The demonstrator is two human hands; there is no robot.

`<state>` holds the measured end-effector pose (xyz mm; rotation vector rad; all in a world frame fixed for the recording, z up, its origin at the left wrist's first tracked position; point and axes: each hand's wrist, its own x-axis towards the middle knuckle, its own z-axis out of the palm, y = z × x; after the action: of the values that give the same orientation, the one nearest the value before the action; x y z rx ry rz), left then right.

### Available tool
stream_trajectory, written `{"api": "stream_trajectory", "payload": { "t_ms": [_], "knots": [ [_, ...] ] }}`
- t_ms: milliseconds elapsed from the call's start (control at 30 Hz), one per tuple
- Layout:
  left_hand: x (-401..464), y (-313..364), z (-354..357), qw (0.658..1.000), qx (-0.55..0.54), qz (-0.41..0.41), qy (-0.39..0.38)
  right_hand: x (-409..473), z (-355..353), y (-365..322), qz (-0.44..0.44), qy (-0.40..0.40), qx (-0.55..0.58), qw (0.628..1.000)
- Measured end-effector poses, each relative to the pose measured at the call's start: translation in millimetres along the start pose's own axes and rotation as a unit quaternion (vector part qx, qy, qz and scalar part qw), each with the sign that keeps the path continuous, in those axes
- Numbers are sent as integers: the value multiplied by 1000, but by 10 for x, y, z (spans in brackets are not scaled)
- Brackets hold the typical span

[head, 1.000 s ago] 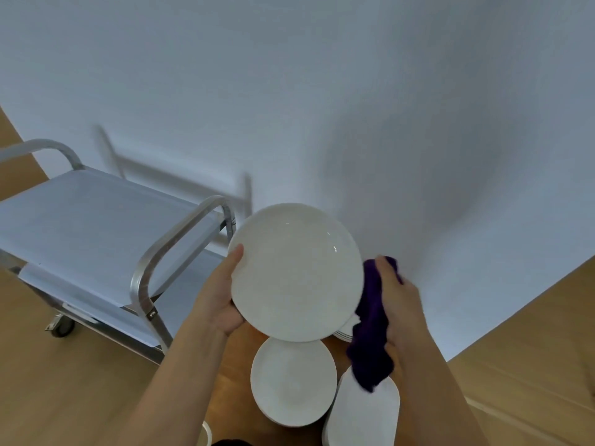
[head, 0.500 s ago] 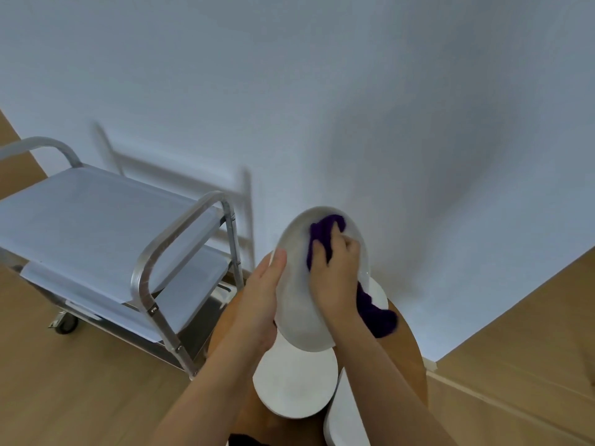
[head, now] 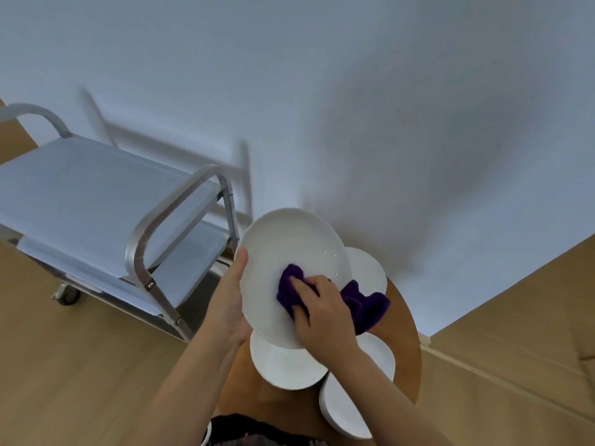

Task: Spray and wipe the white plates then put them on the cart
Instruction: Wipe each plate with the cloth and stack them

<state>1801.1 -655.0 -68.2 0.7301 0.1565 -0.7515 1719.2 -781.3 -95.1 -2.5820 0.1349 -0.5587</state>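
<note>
My left hand (head: 229, 304) grips the left rim of a white plate (head: 283, 246), thumb on the edge, and holds it tilted above the round wooden table (head: 404, 342). My right hand (head: 322, 313) presses a purple cloth (head: 363, 304) against the plate's lower face, fingers curled round the cloth. Small water drops show near the plate's right rim. Other white plates lie on the table below: one (head: 283, 365) under the held plate, one (head: 370, 268) behind it, one (head: 341, 410) at the front right. The metal cart (head: 106, 201) stands to the left, its top shelf bare.
A white wall rises behind the table and cart. The cart's curved handle (head: 167, 214) is close to my left hand. A cart wheel (head: 66, 296) rests on the light wooden floor (head: 80, 365). A white rim (head: 207, 434) peeks in at the bottom edge.
The plate has turned from edge-on back towards me and dropped lower. My right hand has slid the cloth from the plate's upper part down to its lower middle.
</note>
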Motion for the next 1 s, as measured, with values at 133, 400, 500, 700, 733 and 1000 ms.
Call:
{"api": "stream_trajectory", "payload": {
  "t_ms": [133, 400, 500, 700, 733, 1000],
  "knots": [
    [-11, -285, -177, 996, 71, -19, 48, 61, 88, 366, 118, -12, -28, 993],
    [85, -643, -576, 975, 154, -87, 139, -210, 412, 694, 244, -74, 60, 965],
    [170, -773, -796, 967, 137, -105, 187, -327, 397, 838, 380, -53, 152, 911],
    [387, -1080, -1072, 965, 98, -96, 224, -427, 419, 1003, 366, -96, 98, 921],
    [426, -1133, -1099, 965, 95, -94, 227, -427, 421, 1007, 361, -99, 100, 922],
    [718, -1377, -1204, 937, 75, -124, 318, -405, 296, 1110, 386, -72, 137, 909]
  ]
}}
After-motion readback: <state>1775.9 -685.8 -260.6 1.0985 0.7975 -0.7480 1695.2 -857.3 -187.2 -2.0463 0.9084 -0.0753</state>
